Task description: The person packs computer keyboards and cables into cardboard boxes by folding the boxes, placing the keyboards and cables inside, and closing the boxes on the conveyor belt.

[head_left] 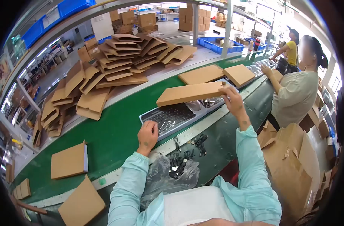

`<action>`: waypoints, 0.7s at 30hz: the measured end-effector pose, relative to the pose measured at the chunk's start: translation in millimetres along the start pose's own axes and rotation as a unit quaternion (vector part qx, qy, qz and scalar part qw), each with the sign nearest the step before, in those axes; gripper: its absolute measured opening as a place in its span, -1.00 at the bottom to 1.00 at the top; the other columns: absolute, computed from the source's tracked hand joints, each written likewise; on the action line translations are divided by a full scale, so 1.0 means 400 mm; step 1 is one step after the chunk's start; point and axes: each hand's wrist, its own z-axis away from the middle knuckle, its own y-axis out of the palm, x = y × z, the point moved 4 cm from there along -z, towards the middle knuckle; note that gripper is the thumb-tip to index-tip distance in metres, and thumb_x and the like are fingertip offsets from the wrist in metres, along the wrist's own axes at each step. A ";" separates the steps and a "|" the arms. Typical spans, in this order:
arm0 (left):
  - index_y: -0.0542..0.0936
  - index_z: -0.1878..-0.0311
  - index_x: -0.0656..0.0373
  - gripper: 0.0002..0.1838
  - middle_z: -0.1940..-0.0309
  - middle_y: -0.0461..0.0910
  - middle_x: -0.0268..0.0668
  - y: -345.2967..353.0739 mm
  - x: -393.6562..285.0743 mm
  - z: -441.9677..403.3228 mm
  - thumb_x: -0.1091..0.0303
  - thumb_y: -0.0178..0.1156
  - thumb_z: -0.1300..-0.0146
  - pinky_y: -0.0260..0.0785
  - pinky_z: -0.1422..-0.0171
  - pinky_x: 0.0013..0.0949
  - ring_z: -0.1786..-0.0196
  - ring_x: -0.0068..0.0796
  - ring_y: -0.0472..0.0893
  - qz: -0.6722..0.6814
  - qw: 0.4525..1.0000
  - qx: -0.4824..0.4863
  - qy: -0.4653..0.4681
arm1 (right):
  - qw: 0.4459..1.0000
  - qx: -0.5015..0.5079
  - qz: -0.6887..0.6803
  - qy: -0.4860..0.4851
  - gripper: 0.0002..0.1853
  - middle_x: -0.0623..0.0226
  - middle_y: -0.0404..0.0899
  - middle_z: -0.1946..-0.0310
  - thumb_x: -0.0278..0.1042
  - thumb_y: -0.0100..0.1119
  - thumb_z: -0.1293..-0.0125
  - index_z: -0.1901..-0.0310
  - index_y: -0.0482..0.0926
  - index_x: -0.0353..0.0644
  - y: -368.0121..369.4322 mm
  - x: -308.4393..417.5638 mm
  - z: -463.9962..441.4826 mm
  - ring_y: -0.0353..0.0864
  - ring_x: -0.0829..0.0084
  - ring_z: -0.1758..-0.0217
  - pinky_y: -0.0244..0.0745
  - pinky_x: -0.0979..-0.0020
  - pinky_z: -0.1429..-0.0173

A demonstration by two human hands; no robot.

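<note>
My right hand (233,101) pinches the right end of a long, flat cardboard box (191,94), which is tilted above an open light-coloured tray (181,129). A black keyboard (174,115) under clear plastic film lies in that tray on the green conveyor belt. My left hand (147,136) is closed, fingers curled, at the tray's near left corner; what lies under its fingers is hidden. Just in front of my body, several bundled black cables (179,160) sit in and beside a clear plastic bag (157,171).
Beyond the belt (119,130) is a large pile of cardboard boxes (123,56). More boxes lie on the belt, including a flat carton (68,161) at left. A co-worker (296,86) stands to the right beside large cardboard sheets (292,158). A blue bin (221,46) stands behind.
</note>
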 end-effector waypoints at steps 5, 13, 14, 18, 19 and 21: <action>0.61 0.01 0.22 -0.67 0.06 0.61 -0.10 -0.221 -0.299 -0.077 0.26 0.33 -0.22 0.49 0.06 -0.16 0.03 -0.03 0.61 -0.046 0.981 -0.087 0.169 | 0.954 0.084 -0.248 0.143 -0.70 0.26 0.67 0.18 -0.39 0.30 -0.31 -0.05 0.64 -0.27 0.036 0.127 -0.097 0.68 0.36 0.17 0.57 0.35 0.10; 0.49 -0.01 0.22 -0.58 0.03 0.49 -0.19 -0.182 -0.394 0.002 0.16 0.30 -0.21 0.49 0.07 -0.27 0.04 -0.20 0.59 -0.433 0.888 0.087 0.130 | 0.551 0.249 -0.676 0.420 -0.67 0.29 0.68 0.14 -0.23 0.26 -0.43 -0.03 0.60 -0.35 0.437 0.429 -0.020 0.68 0.49 0.14 0.63 0.43 0.04; 0.51 0.08 0.18 -0.72 0.14 0.51 -0.23 -0.188 -0.368 0.009 0.22 0.22 -0.26 0.50 0.14 -0.34 0.10 -0.30 0.62 -0.498 0.854 0.104 0.112 | 0.530 0.258 -0.685 0.428 -0.67 0.26 0.67 0.15 -0.23 0.24 -0.45 0.00 0.61 -0.37 0.463 0.448 -0.001 0.68 0.47 0.16 0.65 0.41 0.06; 0.51 0.23 0.13 -0.91 0.22 0.50 -0.30 -0.250 -0.317 0.075 0.37 0.16 -0.24 0.56 0.31 -0.41 0.19 -0.40 0.62 -0.527 0.825 0.182 0.093 | 0.463 0.320 -0.697 0.444 -0.71 0.29 0.67 0.08 -0.27 0.20 -0.48 0.00 0.61 -0.36 0.533 0.478 0.081 0.68 0.49 0.03 0.64 0.45 -0.12; 0.50 0.22 0.15 -0.86 0.21 0.50 -0.27 -0.256 -0.307 0.098 0.34 0.22 -0.22 0.57 0.32 -0.39 0.19 -0.35 0.63 -0.521 0.821 0.222 0.076 | 0.463 0.321 -0.699 0.441 -0.73 0.30 0.67 0.05 -0.28 0.19 -0.48 0.00 0.62 -0.35 0.533 0.479 0.089 0.67 0.51 -0.01 0.63 0.49 -0.13; 0.48 0.21 0.17 -0.74 0.20 0.50 -0.21 -0.264 -0.288 0.139 0.28 0.33 -0.18 0.58 0.34 -0.34 0.18 -0.26 0.63 -0.504 0.810 0.297 0.039 | 0.474 0.325 -0.676 0.461 -0.72 0.28 0.67 0.05 -0.27 0.19 -0.48 0.01 0.62 -0.36 0.522 0.452 0.095 0.67 0.51 -0.02 0.63 0.50 -0.13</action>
